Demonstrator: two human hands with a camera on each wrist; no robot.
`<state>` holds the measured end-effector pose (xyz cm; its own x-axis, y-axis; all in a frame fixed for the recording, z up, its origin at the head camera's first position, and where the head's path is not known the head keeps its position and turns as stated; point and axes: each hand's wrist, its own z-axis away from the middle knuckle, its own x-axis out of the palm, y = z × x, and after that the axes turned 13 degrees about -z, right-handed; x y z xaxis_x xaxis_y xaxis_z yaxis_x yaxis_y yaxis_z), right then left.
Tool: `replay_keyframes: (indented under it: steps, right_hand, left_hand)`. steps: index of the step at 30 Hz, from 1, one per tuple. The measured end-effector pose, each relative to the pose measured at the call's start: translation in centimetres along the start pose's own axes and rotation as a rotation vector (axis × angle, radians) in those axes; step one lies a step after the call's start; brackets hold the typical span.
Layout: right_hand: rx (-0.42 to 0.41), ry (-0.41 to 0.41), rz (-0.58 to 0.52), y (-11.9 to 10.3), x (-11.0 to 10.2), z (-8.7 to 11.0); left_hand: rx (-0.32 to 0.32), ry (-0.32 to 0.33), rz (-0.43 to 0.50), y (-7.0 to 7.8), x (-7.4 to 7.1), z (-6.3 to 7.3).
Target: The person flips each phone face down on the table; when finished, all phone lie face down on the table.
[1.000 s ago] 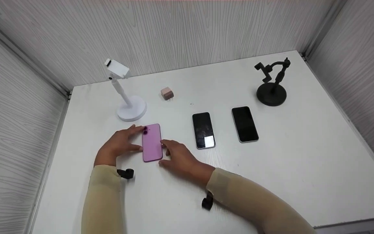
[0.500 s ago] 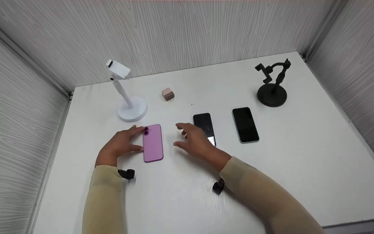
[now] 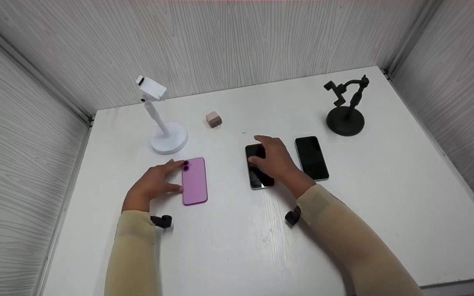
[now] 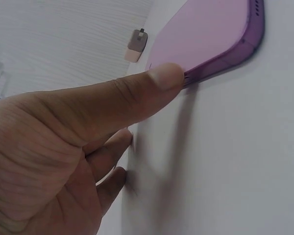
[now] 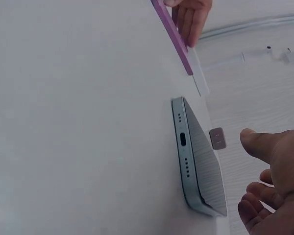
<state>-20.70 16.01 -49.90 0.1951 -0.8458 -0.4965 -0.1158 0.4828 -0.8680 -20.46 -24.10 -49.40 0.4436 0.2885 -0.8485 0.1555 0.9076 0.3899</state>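
"Phones first: how far had the handling of them got?"

"Only partway, by the look of it. The purple phone [image 3: 194,183] lay back up on the worktop [image 3: 228,242], seemingly settled. The left hand [image 3: 154,181] sat at its 9 o'clock edge, thumb and forefinger against that one side, the fingers relaxed and not wrapped round it."

"And the right hand [image 3: 278,158]?"

"It hung over the middle phone [image 3: 259,181], at 3 o'clock from the purple one. It was loosely spread and had hold of nothing; the right wrist view showed its thumb clear of the glass. That phone lay flat, so its turn had probably just begun."

"What was left, then?"

"The end phone [image 3: 312,158], at 3 o'clock from the middle one, lay screen up with no fingers on it. The white stand [image 3: 167,139], at the purple phone's 11 o'clock, and the black stand [image 3: 346,120], at the end phone's 1 o'clock, carried no phone."
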Motion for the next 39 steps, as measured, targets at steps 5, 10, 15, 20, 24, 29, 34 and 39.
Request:
replay_keyframes:
  steps: [5, 10, 15, 20, 24, 29, 34, 39]
  right_hand:
    - [-0.003, -0.027, 0.104, 1.1, -0.7, -0.8]
    - [0.035, -0.077, 0.162, 1.8, -0.9, -1.2]
    - [0.041, -0.102, 0.192, 1.7, -0.9, -1.4]
    - [0.026, -0.096, 0.2, 1.7, -0.9, -1.5]
    - [0.003, -0.07, 0.19, 2.0, -0.9, -1.5]
    - [-0.015, -0.039, 0.174, 2.3, -0.9, -1.5]
    - [-0.005, -0.017, 0.178, 2.4, -0.8, -1.5]
    - [0.038, -0.006, 0.172, 2.3, -0.6, -1.5]
  left_hand:
    - [0.0, -0.003, -0.02, 0.0, 0.1, 0.1]
    - [0.0, -0.007, -0.046, 0.1, 0.1, 0.4]
    - [-0.015, 0.009, -0.061, 0.7, 0.1, 0.9]
    - [-0.055, 0.085, -0.033, 2.9, 0.6, 1.0]
    - [0.02, 0.135, -0.062, 6.3, 1.8, 0.6]
    - [0.062, 0.138, -0.126, 10.6, 3.7, -0.1]
    - [0.105, 0.158, -0.173, 13.7, 5.9, -0.5]
    - [0.174, 0.206, -0.221, 15.7, 7.7, -1.1]
